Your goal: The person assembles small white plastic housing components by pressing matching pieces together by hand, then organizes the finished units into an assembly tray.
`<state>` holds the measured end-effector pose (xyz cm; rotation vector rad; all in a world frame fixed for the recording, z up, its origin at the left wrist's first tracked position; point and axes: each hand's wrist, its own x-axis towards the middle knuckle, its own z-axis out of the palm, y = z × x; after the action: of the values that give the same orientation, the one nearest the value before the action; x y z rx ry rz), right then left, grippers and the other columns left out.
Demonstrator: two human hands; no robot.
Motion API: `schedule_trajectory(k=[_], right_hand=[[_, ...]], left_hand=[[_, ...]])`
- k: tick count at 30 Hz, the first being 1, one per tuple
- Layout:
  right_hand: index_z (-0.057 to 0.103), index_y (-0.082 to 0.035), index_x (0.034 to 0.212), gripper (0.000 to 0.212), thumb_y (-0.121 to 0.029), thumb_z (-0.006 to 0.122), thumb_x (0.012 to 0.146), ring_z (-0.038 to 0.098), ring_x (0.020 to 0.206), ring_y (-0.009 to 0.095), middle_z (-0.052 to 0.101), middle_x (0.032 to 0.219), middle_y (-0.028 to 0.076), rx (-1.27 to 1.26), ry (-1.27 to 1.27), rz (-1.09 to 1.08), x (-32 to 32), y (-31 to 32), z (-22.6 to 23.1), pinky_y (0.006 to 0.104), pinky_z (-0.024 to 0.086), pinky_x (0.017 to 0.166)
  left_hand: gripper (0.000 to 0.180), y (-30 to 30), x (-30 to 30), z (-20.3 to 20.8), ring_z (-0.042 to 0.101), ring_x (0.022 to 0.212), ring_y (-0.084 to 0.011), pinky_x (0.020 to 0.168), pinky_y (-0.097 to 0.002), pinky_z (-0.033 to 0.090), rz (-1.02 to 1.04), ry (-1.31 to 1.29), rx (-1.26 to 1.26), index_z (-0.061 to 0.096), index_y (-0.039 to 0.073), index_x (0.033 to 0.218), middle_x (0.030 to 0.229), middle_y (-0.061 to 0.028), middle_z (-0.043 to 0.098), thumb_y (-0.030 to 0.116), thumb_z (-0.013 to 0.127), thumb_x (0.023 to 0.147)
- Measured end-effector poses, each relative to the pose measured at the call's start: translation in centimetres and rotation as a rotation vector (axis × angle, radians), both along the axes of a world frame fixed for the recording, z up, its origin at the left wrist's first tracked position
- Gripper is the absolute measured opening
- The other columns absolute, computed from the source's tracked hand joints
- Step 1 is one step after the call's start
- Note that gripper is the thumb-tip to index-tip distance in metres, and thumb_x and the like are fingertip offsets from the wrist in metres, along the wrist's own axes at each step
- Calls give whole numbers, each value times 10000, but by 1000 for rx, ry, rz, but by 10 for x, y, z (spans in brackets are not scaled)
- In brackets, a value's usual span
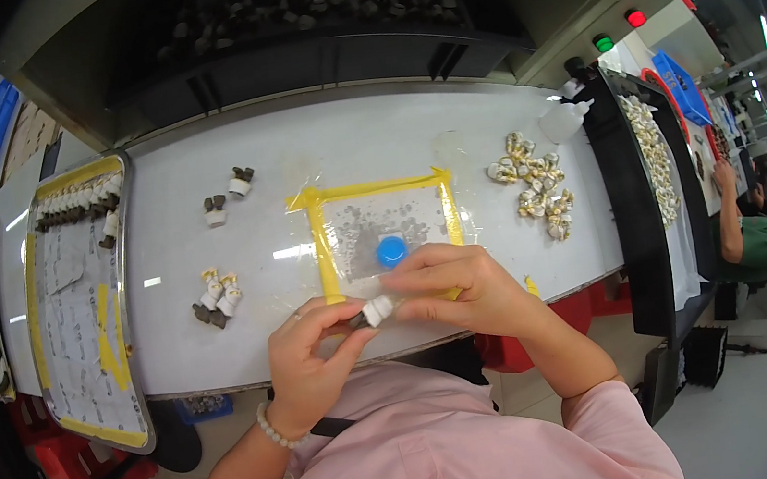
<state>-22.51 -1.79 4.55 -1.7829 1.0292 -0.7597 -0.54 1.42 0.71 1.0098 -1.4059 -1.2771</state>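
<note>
Above the table's front edge, my left hand (313,350) pinches a small white-and-dark-brown figurine part (377,311) between thumb and fingertips. My right hand (458,290) comes in from the right, thumb and fingers bent around the part's right end. Whatever those fingertips hold is small, blurred and partly hidden. Just beyond the hands, a round blue cap (391,252) sits on a wet-spotted pad (357,219) framed by yellow tape. To the left lie joined white, brown and gold figurines (219,297). Farther back are two loose white-and-brown pieces (229,196).
White-and-gold parts (536,183) are heaped at right near a white squeeze bottle (566,121). A black bin (625,198) of similar parts borders the right side. At left stands a metal tray (135,301) with figurine rows. A co-worker in green (757,244) sits far right.
</note>
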Motion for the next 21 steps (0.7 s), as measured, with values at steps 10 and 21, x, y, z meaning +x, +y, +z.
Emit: schedule_trajectory(k=[10, 21], right_hand=[[653, -20, 899, 195, -77, 744, 737, 589, 809, 276, 649, 869, 91, -450, 830, -604, -101, -3, 6, 373, 480, 709], [648, -6, 946, 215, 18, 704, 740, 592, 778, 239, 635, 845, 100, -287, 596, -516, -77, -7, 2, 331, 477, 696]], left_hand=[[300, 10, 45, 2, 583, 863, -290, 693, -398, 443, 131, -861, -726, 653, 6, 964, 971, -106, 640, 10, 764, 686], [273, 10, 55, -1, 481, 1043, -323, 860, -416, 418, 488, -1001, -618, 700, 71, 932, 1112, -139, 576, 51, 791, 675]])
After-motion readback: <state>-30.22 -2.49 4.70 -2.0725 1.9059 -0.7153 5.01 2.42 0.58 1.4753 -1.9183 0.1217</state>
